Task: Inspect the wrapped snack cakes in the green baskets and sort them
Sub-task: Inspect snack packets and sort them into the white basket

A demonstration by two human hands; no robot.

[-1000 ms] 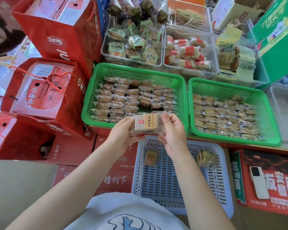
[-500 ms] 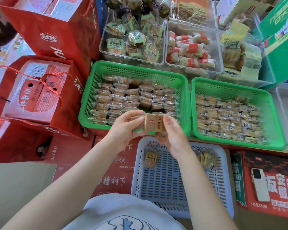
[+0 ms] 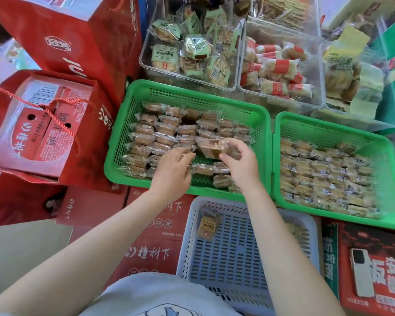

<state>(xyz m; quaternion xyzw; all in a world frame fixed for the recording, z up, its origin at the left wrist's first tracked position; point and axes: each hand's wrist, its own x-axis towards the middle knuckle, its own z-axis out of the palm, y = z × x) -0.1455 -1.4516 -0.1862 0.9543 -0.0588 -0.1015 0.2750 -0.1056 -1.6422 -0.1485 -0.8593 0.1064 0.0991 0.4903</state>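
right hand (image 3: 242, 165) has its fingers pinched round one wrapped cake (image 3: 211, 148), holding it just over the near side of the left green basket (image 3: 192, 92) so the label shows, while the left hand (image 3: 171, 172) curls down into the rows, grip unclear
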